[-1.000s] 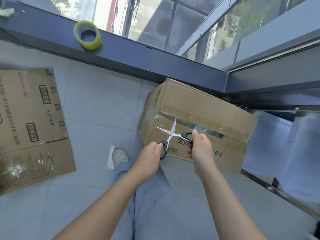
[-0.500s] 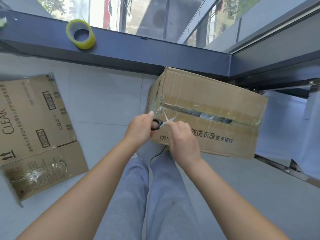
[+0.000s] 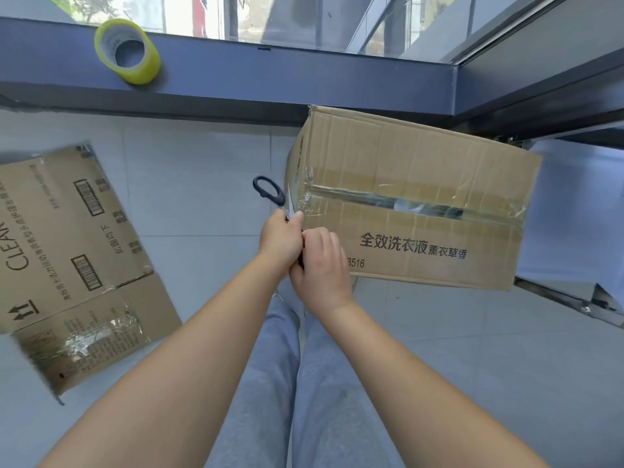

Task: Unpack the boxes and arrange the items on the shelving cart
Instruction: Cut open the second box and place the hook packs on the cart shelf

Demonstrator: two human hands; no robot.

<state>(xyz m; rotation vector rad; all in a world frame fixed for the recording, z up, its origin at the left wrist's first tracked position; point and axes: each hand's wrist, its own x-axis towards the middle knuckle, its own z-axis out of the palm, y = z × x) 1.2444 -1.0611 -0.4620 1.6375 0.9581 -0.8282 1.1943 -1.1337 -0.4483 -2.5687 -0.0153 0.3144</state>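
One taped cardboard box (image 3: 412, 197) stands on the floor (image 3: 202, 184) against the window sill (image 3: 270, 79), just right of both hands. One flattened box (image 3: 71, 258) lies at the floor's left edge. One yellow tape roll (image 3: 130, 50) sits on the sill. One pair of scissors (image 3: 270, 192) – one black loop showing – is gripped by the left hand (image 3: 280, 236) at the box's left end; the right hand (image 3: 320, 265) curls against it, grip unclear.

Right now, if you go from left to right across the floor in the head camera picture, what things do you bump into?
Flattened cardboard box → scissors, held by both hands → taped cardboard box → shelving cart.
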